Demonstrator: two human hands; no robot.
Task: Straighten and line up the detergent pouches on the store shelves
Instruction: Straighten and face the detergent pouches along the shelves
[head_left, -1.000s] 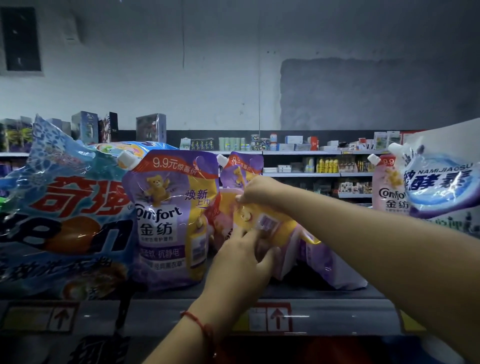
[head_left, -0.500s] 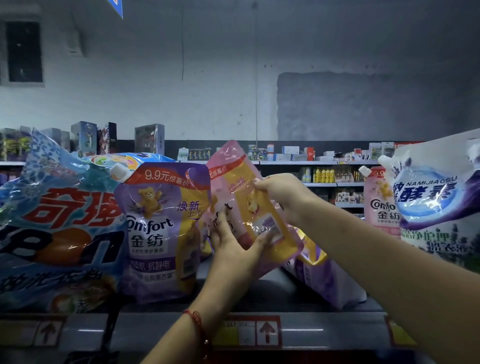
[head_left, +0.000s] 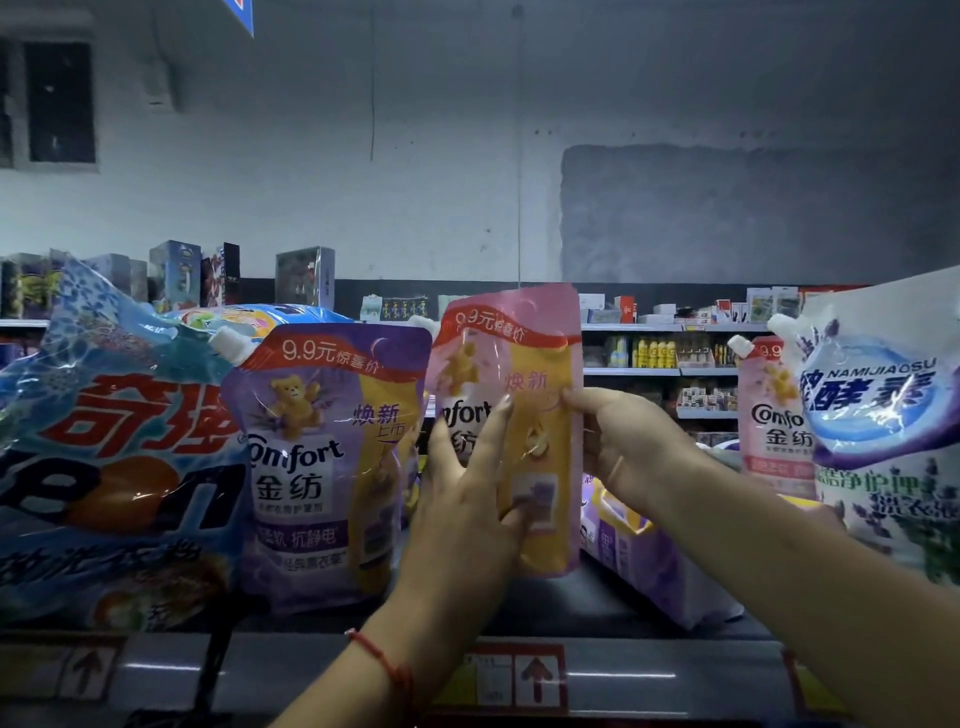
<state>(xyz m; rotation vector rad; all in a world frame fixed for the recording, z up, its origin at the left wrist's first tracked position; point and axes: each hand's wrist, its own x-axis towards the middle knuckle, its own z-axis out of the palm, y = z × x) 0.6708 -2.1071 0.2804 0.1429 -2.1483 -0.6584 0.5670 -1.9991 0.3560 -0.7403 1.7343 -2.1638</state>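
A pink and yellow Comfort pouch (head_left: 524, 364) stands upright at the middle of the shelf (head_left: 311, 670). My left hand (head_left: 467, 499) lies on its front with straight fingers, thumb along its lower part. My right hand (head_left: 618, 447) grips its right edge, thumb in front. A purple Comfort pouch (head_left: 322, 467) stands upright just to its left. Behind my right arm a purple pouch (head_left: 644, 566) lies tipped over. Another pink Comfort pouch (head_left: 774, 421) stands further right.
A big blue detergent bag (head_left: 104, 457) fills the left end of the shelf. A white and purple bag (head_left: 883, 431) stands at the right end. Price labels (head_left: 535, 675) run along the shelf's front rail. Far shelves of goods (head_left: 660, 353) line the back wall.
The pink pouch has gone from lying low and tilted to standing upright beside the purple one. Both hands rose with it, and my left hand flattened onto its front.
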